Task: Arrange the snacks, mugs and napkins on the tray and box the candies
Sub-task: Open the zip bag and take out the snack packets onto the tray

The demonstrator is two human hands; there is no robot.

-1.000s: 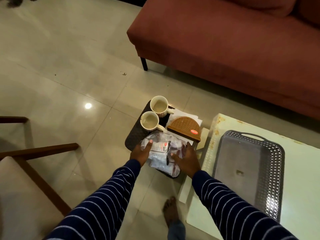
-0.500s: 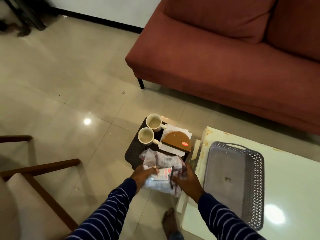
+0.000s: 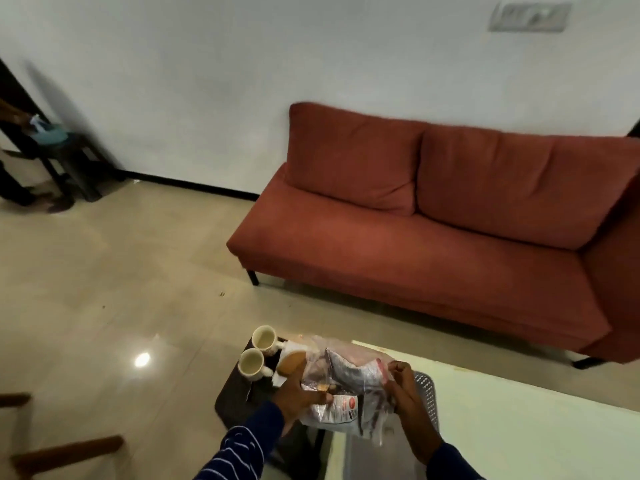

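Note:
A clear plastic bag of snack packets (image 3: 343,386) hangs in the air between my hands, above the left edge of the white table (image 3: 519,420). My left hand (image 3: 298,393) grips its left side and my right hand (image 3: 405,393) grips its right side. Two cream mugs (image 3: 264,339) (image 3: 251,363) stand on a low dark stool (image 3: 232,393) on the floor. Beside them lies a brown woven half-round napkin holder (image 3: 292,362) on white napkins. The grey perforated tray (image 3: 427,393) on the table is mostly hidden behind my right hand and the bag.
A red sofa (image 3: 433,244) stands against the wall behind the table. A wooden chair frame (image 3: 62,455) sits at the lower left. A dark side table (image 3: 69,157) stands at the far left by the wall. Tiled floor (image 3: 121,289) spreads to the left.
Both hands have lifted the snack bag off the stool and carried it up and right toward the table. The camera has tilted up, showing the sofa and wall.

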